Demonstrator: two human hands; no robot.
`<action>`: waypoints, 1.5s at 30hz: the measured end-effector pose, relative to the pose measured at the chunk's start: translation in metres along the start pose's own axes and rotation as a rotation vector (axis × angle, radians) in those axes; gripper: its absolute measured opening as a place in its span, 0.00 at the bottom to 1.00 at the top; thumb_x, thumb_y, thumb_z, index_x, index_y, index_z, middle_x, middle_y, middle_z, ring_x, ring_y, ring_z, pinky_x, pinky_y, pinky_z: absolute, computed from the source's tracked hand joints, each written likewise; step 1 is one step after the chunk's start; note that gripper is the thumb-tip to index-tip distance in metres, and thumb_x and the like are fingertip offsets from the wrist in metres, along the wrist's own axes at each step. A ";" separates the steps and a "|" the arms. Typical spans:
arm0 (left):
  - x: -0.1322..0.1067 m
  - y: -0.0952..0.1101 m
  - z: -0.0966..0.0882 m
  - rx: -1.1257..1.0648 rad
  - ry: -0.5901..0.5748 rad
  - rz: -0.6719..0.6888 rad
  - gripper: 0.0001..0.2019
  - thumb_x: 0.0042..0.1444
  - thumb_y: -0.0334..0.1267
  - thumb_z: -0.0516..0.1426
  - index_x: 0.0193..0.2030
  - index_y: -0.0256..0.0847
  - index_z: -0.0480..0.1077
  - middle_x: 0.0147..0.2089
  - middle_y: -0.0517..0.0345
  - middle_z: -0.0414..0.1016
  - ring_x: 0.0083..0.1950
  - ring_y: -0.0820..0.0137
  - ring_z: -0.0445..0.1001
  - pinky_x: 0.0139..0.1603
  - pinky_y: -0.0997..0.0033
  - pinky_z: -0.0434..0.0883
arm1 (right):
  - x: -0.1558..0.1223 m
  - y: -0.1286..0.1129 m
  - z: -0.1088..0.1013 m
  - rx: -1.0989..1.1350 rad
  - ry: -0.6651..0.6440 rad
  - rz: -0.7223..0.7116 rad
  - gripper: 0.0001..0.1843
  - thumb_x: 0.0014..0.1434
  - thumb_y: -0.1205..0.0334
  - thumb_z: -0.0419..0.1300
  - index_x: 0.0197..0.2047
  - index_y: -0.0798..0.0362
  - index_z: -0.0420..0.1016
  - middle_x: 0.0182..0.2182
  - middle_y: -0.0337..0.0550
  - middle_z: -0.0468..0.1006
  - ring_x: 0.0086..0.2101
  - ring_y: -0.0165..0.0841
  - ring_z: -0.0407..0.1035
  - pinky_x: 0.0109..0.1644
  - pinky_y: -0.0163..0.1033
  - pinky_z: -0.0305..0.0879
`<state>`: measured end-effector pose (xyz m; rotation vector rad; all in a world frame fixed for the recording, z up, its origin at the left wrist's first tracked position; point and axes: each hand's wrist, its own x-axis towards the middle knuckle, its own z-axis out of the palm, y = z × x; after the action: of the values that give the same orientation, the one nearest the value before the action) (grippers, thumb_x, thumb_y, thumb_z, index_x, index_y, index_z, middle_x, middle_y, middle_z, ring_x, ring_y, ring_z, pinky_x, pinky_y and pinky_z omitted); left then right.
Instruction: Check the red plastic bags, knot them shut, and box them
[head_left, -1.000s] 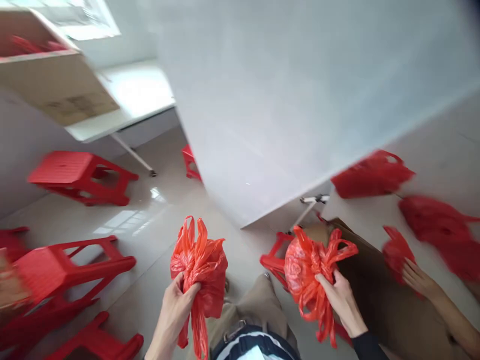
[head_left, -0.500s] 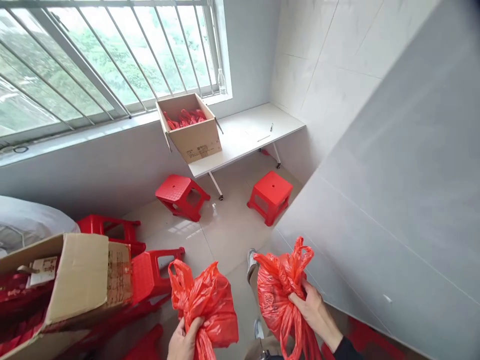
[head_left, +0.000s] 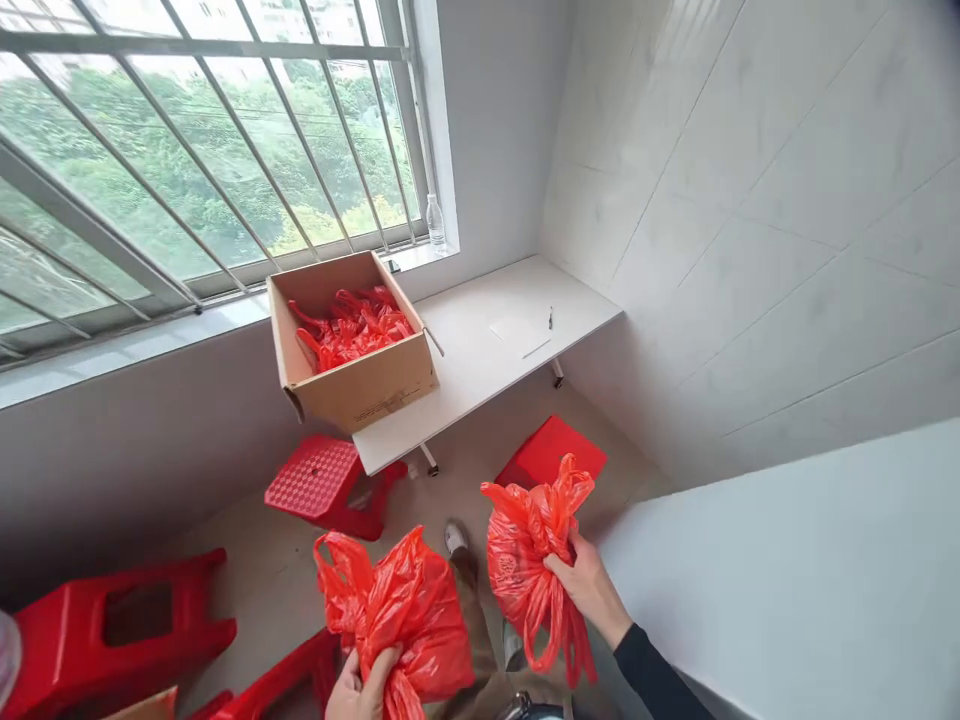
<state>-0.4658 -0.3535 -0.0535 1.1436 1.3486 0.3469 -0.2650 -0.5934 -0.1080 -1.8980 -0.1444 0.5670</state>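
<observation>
Two knotted red plastic bags are held in front of my body, one per hand. My left hand [head_left: 364, 685] grips the left red plastic bag [head_left: 427, 630] low on its gathered neck, thumb and fingers closed. Around the neck of the right red plastic bag [head_left: 514, 550] my right hand [head_left: 589, 585] is closed, with the loose handles hanging below. What is inside the bags is hidden. Ahead, a cardboard box [head_left: 375, 395] stands open on the left end of a white table [head_left: 480, 350], holding several similar red bags [head_left: 352, 325].
A red stool [head_left: 315, 475] sits under the table's left corner, and another red stool [head_left: 555, 450] is partly behind the right bag. A tipped red stool [head_left: 67, 640] lies at lower left. A pen [head_left: 550, 318] rests on the table; a clear bottle [head_left: 435, 220] stands on the sill.
I have moved forward, so the table and its box appear nearer. The large box at lower left has almost left the view. Both hands keep their bags.
</observation>
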 end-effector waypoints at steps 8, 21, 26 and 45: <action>0.142 0.130 0.143 0.169 -0.494 0.129 0.12 0.50 0.40 0.68 0.38 0.37 0.76 0.39 0.57 0.82 0.41 0.63 0.80 0.46 0.62 0.75 | 0.129 -0.040 0.002 -0.062 0.297 0.191 0.23 0.53 0.48 0.59 0.46 0.55 0.79 0.44 0.52 0.85 0.45 0.48 0.79 0.52 0.46 0.72; 0.241 0.265 0.317 0.171 -0.769 0.201 0.10 0.65 0.41 0.62 0.44 0.36 0.74 0.42 0.57 0.77 0.42 0.67 0.77 0.45 0.61 0.77 | 0.302 -0.110 -0.001 -0.139 0.479 0.255 0.24 0.53 0.46 0.59 0.47 0.53 0.77 0.45 0.52 0.85 0.47 0.52 0.78 0.54 0.51 0.71; 0.284 0.272 0.386 0.067 -0.627 0.087 0.09 0.65 0.40 0.62 0.46 0.36 0.74 0.44 0.55 0.78 0.44 0.66 0.78 0.47 0.60 0.77 | 0.429 -0.130 -0.029 -0.232 0.368 0.181 0.22 0.57 0.47 0.59 0.50 0.50 0.76 0.45 0.47 0.85 0.47 0.50 0.78 0.53 0.50 0.72; 0.539 0.398 0.750 0.067 -0.212 0.278 0.21 0.65 0.42 0.62 0.62 0.40 0.69 0.62 0.47 0.72 0.59 0.57 0.74 0.59 0.47 0.74 | 0.995 -0.231 -0.099 -0.667 -0.015 -0.286 0.31 0.61 0.52 0.63 0.66 0.51 0.68 0.58 0.57 0.73 0.58 0.48 0.70 0.63 0.55 0.66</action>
<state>0.4942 -0.0853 -0.1867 1.3880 1.0239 0.3709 0.6914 -0.2283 -0.1859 -2.4541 -0.6725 0.3564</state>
